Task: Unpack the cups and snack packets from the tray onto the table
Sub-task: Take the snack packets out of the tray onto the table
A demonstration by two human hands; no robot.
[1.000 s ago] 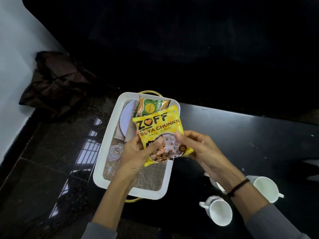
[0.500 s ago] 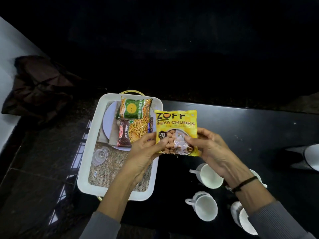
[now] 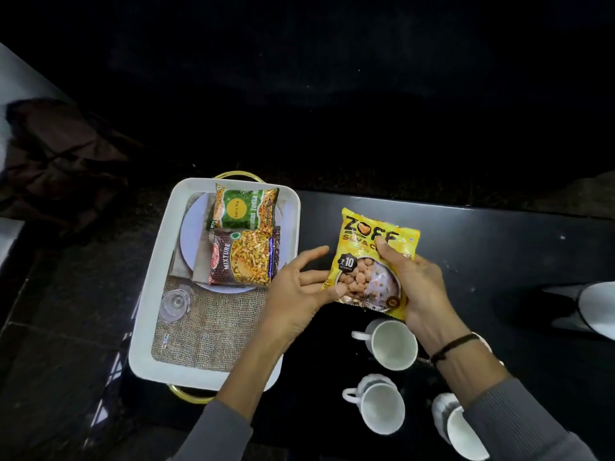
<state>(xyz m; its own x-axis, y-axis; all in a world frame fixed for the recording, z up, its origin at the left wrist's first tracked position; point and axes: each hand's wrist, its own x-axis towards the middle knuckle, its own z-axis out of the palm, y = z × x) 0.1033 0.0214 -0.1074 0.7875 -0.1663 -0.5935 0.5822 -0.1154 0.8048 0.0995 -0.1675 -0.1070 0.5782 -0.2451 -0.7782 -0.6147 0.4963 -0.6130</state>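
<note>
My right hand [image 3: 416,281] grips a yellow soya chunks packet [image 3: 359,257] above the black table [image 3: 482,247], right of the white tray [image 3: 156,261]. My left hand [image 3: 299,291] is spread with fingers apart, its fingertips just touching the packet's lower left corner. In the tray a green snack packet [image 3: 244,209] and a brown mixture packet [image 3: 244,257] lie on a pale plate [image 3: 191,234]. A small clear glass [image 3: 174,302] sits on the tray's burlap liner. Three white cups stand on the table: one [image 3: 392,344] under my right wrist, one [image 3: 379,407] nearer me, one [image 3: 462,430] partly behind my sleeve.
A dark cloth bundle [image 3: 56,164] lies on the floor at the left. A white object [image 3: 595,311] sits at the table's right edge. The tray has gold handles [image 3: 238,176] at its far and near ends. Dark glossy floor tiles lie left of the tray.
The yellow packet has moved right, from over the tray to over the table. My left hand has loosened from it and opened. Two packets in the tray are uncovered.
</note>
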